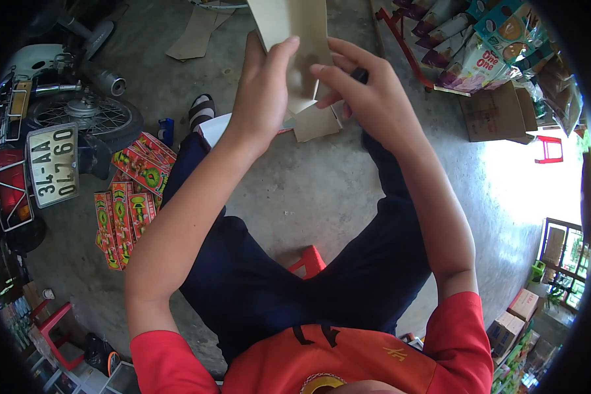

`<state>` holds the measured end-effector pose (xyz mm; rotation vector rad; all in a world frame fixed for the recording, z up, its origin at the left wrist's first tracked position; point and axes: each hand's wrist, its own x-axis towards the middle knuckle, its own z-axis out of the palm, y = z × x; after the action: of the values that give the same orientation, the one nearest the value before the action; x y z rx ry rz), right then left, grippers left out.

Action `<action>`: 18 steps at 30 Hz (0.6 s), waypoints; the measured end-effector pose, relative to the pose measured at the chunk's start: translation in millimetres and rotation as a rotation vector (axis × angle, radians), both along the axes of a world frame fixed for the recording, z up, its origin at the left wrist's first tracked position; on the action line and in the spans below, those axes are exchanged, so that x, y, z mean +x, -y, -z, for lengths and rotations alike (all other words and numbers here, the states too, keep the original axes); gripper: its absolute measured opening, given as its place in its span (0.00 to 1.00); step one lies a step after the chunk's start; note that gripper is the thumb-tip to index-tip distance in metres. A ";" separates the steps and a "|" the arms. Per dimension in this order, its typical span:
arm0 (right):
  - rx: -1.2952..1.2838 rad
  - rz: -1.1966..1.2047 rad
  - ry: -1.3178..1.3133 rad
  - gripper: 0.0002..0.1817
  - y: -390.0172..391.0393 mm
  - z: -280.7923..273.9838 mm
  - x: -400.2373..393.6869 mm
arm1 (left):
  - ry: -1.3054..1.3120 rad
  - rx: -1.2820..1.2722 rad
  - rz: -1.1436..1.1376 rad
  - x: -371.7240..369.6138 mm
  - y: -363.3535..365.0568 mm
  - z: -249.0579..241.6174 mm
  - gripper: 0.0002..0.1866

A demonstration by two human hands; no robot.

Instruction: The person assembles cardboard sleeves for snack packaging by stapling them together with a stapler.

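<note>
A long folded piece of beige cardboard (295,16), with raised sides like a trough, is held up in front of me and runs out of the top of the view. My left hand (262,92) grips its left side, thumb on the near face and fingers behind. At the lower right corner, my right hand (371,88) holds the edge between thumb and fingers. Something dark shows by the right fingers; I cannot make out what it is. Under the hands, flat cardboard pieces (316,123) and a white-edged item lie on the floor between my feet.
Red printed boxes (126,213) are heaped left of my leg, beside a parked motorbike (79,118). A cardboard sheet (192,39) lies ahead on the floor. Packaged goods (482,62) and a brown carton (496,113) stand at right. Part of a red stool (308,262) shows beneath me.
</note>
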<state>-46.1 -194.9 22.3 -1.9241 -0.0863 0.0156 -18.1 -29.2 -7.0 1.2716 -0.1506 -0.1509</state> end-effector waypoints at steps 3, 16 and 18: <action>-0.151 0.039 0.036 0.36 -9.9 4.4 -5.3 | 0.102 0.068 0.002 -4.5 5.0 -3.3 0.27; -0.298 -0.002 0.155 0.37 -15.5 3.2 -9.2 | -0.320 -0.301 -0.027 20.3 -20.2 -8.1 0.28; -0.400 0.015 0.270 0.37 -24.6 10.2 -10.8 | -0.289 -0.292 -0.055 17.0 -16.1 -4.2 0.27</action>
<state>-56.8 -170.3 12.1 -2.3174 -0.2665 -0.2540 -1.1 -13.1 -2.8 0.9505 0.1088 -0.2537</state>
